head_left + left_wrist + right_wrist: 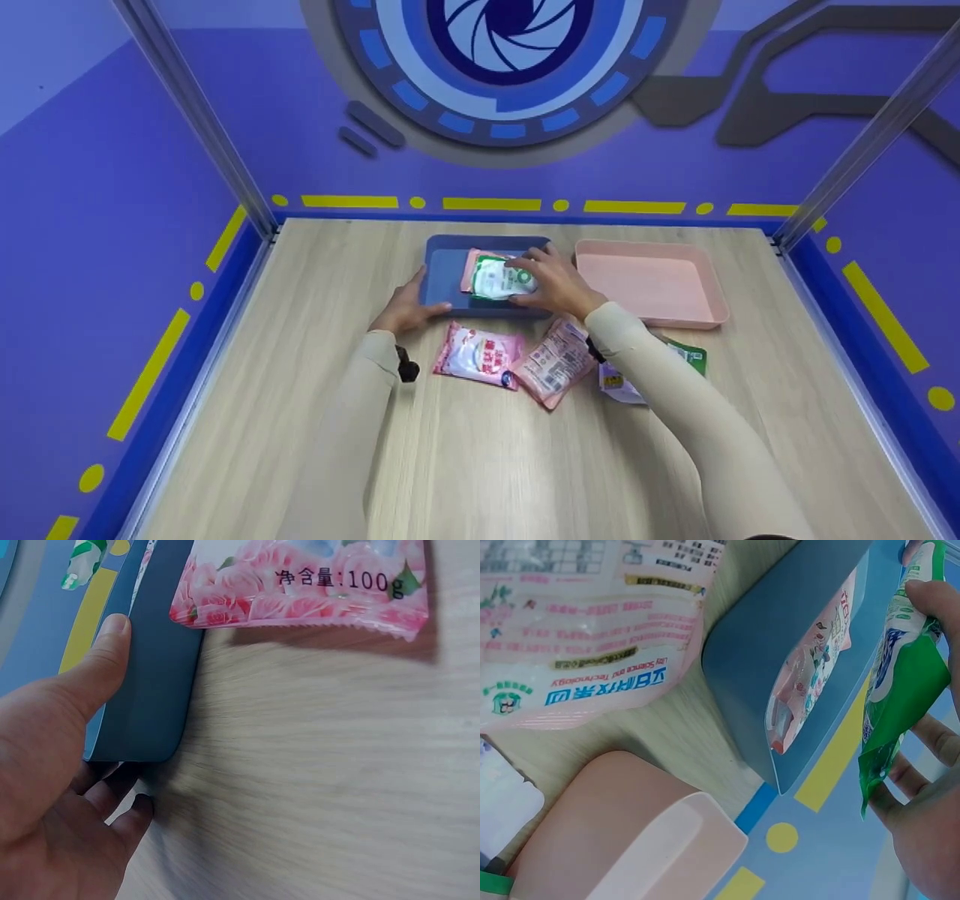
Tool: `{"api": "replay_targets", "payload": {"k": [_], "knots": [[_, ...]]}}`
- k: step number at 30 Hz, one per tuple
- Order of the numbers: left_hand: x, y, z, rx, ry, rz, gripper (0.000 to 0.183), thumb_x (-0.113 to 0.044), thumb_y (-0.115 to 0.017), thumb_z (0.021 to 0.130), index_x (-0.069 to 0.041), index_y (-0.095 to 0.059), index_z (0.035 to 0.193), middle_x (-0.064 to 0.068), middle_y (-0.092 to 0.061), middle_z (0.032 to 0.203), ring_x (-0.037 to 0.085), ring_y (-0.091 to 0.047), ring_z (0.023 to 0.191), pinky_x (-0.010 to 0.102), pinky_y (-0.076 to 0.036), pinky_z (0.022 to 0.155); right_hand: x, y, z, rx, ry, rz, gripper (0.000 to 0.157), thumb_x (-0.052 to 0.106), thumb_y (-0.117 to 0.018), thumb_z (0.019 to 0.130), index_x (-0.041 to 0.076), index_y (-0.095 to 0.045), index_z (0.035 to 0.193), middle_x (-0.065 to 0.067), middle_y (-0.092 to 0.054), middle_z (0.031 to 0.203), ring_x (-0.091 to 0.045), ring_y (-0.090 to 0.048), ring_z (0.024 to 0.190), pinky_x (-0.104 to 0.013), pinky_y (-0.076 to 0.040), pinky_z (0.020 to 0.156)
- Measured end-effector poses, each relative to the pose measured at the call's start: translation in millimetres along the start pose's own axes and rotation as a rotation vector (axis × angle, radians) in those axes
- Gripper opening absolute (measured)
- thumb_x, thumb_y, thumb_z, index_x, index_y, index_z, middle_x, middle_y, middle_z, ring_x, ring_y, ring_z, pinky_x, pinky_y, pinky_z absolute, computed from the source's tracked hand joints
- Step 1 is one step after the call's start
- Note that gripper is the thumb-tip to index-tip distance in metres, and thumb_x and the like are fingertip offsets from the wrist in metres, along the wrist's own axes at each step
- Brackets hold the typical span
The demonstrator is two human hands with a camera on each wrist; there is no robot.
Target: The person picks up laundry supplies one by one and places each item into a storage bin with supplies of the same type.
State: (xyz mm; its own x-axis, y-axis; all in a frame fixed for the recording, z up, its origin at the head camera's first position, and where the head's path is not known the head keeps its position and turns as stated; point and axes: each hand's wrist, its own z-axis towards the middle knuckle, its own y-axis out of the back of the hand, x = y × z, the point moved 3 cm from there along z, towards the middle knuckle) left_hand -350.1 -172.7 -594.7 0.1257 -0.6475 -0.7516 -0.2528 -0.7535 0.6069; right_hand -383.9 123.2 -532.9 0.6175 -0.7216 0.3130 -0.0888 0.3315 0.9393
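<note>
My left hand (405,306) grips the near left corner of a blue tray (441,291), thumb along the near wall and fingers round the left side. Over the tray, my right hand (556,282) holds a green-and-white soft packet (501,279) between thumb and fingers. The right wrist view shows that packet (904,671) tilted on edge, above the tray's rim. A pink flowered packet (810,679) lies inside the tray, partly covered by the green-and-white one in the head view. Just in front of the tray lies a pink-and-white packet (480,355), close to my left hand.
A pink tray (709,289) stands to the right of the blue one. Nearer me, a pink pouch (553,364) lies with its printed back up. Beneath my right forearm, a purple-and-white pouch (619,386) and a green pouch (694,356) are partly hidden. Walls enclose the table's back and sides.
</note>
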Motion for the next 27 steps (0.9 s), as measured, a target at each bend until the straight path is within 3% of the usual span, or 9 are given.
{"api": "replay_targets", "payload": {"k": [15, 27], "knots": [[-1.8, 0.9, 1.8, -0.002, -0.006, 0.035, 0.106, -0.042, -0.074, 0.094, -0.013, -0.003, 0.167, 0.019, -0.015, 0.170, 0.037, -0.017, 0.155, 0.050, -0.018, 0.125, 1, -2.4, 11, 0.003, 0.022, -0.076, 0.064, 0.049, -0.083, 0.083, 0.026, -0.065, 0.140, -0.009, -0.063, 0.128, -0.032, -0.048, 0.114, -0.051, -0.049, 0.092], [-1.3, -0.2, 0.0, 0.009, 0.028, 0.020, 0.105, -0.044, -0.074, 0.095, -0.019, -0.001, 0.167, 0.017, -0.013, 0.171, 0.036, -0.014, 0.156, 0.050, -0.016, 0.126, 3, -7.4, 17, 0.004, 0.037, -0.088, 0.062, 0.048, -0.083, 0.083, 0.024, -0.066, 0.138, -0.010, -0.063, 0.128, -0.033, -0.048, 0.114, -0.054, -0.047, 0.095]]}}
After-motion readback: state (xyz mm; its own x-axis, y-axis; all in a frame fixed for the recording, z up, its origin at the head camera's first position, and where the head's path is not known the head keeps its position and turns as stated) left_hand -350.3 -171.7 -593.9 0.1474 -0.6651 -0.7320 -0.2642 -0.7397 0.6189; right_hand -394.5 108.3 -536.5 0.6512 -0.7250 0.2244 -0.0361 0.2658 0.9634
